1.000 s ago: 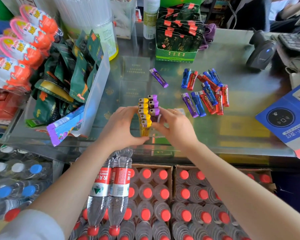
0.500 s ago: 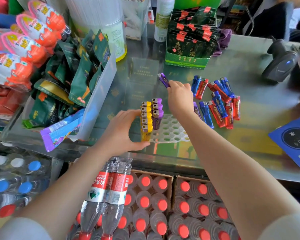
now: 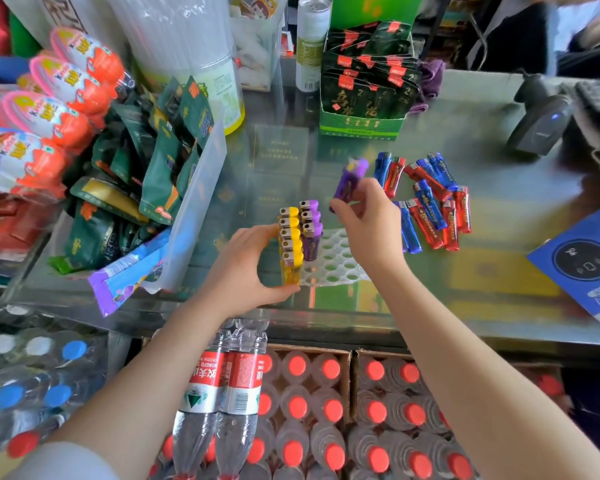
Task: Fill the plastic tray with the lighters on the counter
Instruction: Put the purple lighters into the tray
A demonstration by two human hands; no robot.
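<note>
Glossy translucent plastic lighters (image 3: 426, 206) with bright metal caps, white perforated plastic tray (image 3: 336, 263), reflective glass counter (image 3: 499, 237), shiny foil snack packets (image 3: 160, 168), clear plastic bottles (image 3: 222, 393)

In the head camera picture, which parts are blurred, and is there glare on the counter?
Head view: the purple lighter in the right hand is motion-blurred; the black barcode scanner is soft; the glass counter shows soft reflections, no harsh glare; edges bend from the wide lens.

Glass counter (image 3: 499, 271): white plastic tray (image 3: 336, 261) at centre, loose red/blue lighters (image 3: 430, 209) at 2 o'clock, green carton (image 3: 361, 124) at 12, scanner (image 3: 537, 128) at 2.
</note>
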